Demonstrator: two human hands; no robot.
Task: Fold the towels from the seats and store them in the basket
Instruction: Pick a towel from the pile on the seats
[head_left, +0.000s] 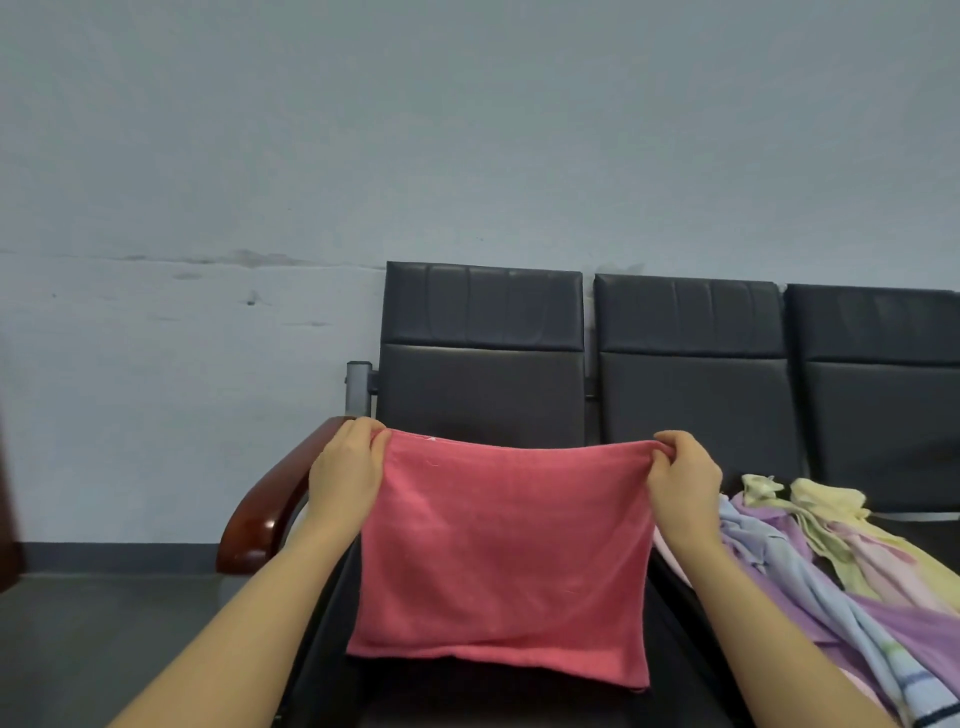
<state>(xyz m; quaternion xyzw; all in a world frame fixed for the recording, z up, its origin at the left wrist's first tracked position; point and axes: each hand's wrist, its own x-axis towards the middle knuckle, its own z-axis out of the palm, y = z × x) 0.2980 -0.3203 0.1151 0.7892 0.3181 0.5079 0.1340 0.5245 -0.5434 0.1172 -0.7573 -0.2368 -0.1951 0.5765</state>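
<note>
A pink towel (504, 551) hangs doubled in front of me over the leftmost black seat (483, 384). My left hand (345, 475) pinches its top left corner and my right hand (683, 480) pinches its top right corner, so the top edge is stretched between them. Its lower edge reaches down to the seat cushion. On the seat to the right lies a loose heap of towels (810, 566) in purple, light blue, yellow and pale pink. No basket is in view.
A row of black padded seats (691, 364) stands against a grey wall. A brown wooden armrest (270, 509) curves at the left end of the row, just below my left hand. Grey floor (93, 644) lies to the left.
</note>
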